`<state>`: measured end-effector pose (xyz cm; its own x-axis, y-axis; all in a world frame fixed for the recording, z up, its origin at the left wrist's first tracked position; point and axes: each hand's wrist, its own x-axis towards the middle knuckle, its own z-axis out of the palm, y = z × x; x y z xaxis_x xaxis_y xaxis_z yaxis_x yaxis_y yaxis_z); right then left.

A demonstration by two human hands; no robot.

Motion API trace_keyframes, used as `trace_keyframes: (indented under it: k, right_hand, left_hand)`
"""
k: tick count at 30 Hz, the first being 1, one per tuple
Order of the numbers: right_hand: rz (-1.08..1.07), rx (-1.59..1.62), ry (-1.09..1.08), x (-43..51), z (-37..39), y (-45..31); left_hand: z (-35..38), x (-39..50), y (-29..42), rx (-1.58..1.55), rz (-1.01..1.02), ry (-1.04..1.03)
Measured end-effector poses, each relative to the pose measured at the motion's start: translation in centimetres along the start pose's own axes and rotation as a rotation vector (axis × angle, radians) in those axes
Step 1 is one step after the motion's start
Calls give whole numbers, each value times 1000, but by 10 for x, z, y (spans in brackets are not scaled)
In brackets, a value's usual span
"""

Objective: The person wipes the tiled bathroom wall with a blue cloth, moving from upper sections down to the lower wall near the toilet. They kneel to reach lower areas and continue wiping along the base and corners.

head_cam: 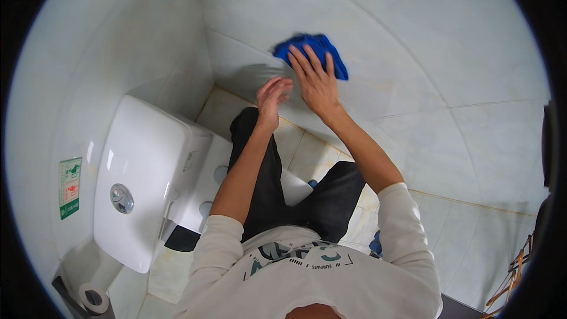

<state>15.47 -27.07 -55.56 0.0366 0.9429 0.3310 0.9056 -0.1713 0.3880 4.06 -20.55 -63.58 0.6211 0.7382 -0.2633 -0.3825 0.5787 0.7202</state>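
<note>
A blue cloth (339, 60) lies against the pale tiled wall (390, 71) in front of me. My right hand (315, 82) presses flat on it, fingers spread over its lower part. To the left of it and lower, my left hand (271, 95) is raised with its fingers loosely bent and apart, holding nothing; it looks close to the wall, but I cannot tell whether it touches. Beneath my arms are my legs in black trousers, astride the toilet.
On the left stands a white toilet cistern (141, 159) with a round flush button (122, 198). A toilet paper roll (94, 299) is at the lower left. Wire hangers (509, 279) hang at the lower right. A green and white sticker (70, 188) is on the left wall.
</note>
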Motion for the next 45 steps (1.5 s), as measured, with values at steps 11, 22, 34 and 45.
trace_keyframes:
  k: [11,22,34,45]
  right_hand:
    - [105,76,-8,-36,20,-5]
    - [189,365,-38,-6,4,-59]
    - [248,158,141,-30,21,-23]
    - [141,259,202,10,10,-9]
  left_hand:
    - [70,-8,5,858,676,79]
    - [82,1,8,825,744,113]
    - [85,5,25,869,920,86]
    - [74,19,46,809,894,103]
